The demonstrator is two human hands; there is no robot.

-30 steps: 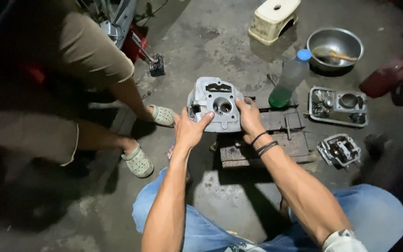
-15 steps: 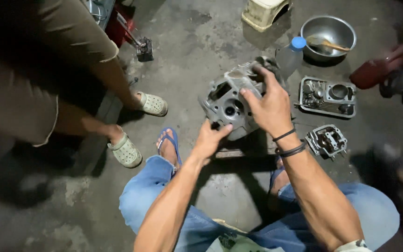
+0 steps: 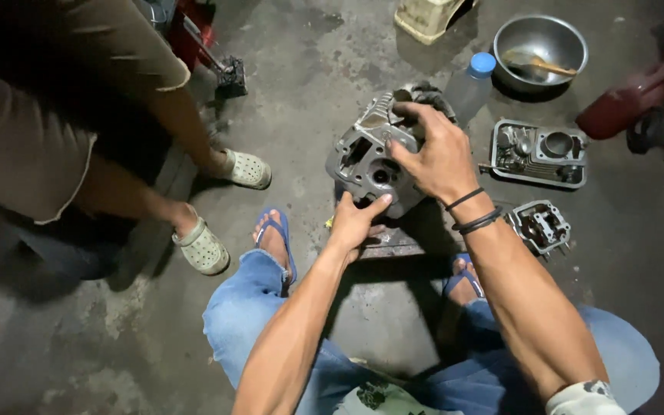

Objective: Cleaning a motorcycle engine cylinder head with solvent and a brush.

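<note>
Head view, looking down past my knees: I have both hands on a grey metal cylinder head (image 3: 370, 157), held tilted above the concrete floor (image 3: 309, 77). My right hand (image 3: 432, 154) is clamped over its upper right side, fingers spread across the finned top, two dark bands on the wrist. My left hand (image 3: 356, 221) props it from underneath, thumb pressed against the lower edge, fingers curled under the casting; it is closed on the part too. Just below the left hand lies a flat metal block (image 3: 393, 244) on the floor. Beyond the right hand stands a clear plastic bottle (image 3: 470, 86) with a blue cap, and farther out a steel bowl (image 3: 541, 48) with a wooden-handled tool in it. Right of my right wrist lie a rectangular engine cover (image 3: 539, 154) and, nearer, a smaller valve assembly (image 3: 541, 228). Left of my left hand, well apart, another person's legs and pale clogs (image 3: 203, 247) stand on the floor. My blue sandal (image 3: 277, 234) shows near the left forearm.
</note>
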